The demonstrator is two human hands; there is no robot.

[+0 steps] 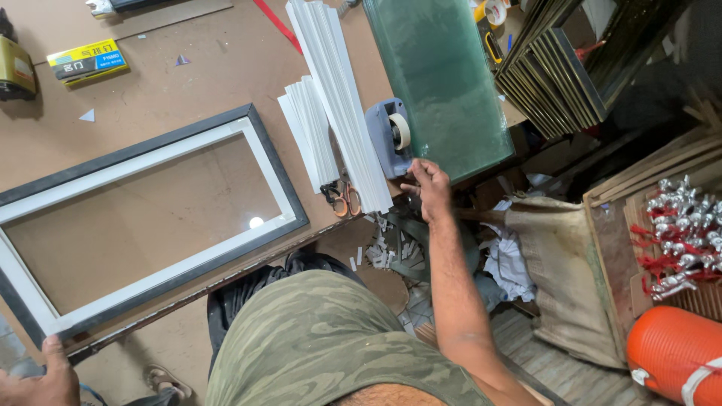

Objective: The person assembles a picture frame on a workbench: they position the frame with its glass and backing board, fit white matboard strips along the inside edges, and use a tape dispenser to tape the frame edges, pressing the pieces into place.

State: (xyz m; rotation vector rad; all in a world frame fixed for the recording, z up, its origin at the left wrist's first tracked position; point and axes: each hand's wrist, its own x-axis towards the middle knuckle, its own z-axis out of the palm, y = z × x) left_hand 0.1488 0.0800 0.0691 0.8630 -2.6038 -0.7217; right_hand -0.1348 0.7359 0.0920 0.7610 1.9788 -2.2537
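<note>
A black picture frame (280, 167) with a white inner border and a glass pane lies flat on the brown worktable (188, 83). My left hand (47, 376) grips the frame's near left corner. My right hand (426, 186) reaches to the table's right edge, its fingers touching the base of a grey-blue tape dispenser (387, 135) that holds a roll of tape. Orange-handled scissors (344, 199) lie just left of that hand, under the ends of long white strips (338, 98).
A green-tinted glass sheet (440, 75) lies beyond the dispenser. A yellow box (86, 62) sits at the table's far left. Stacked frames (553, 75), a sack (560, 256), an orange barrel (673, 353) and paper scraps (387, 248) crowd the floor to the right.
</note>
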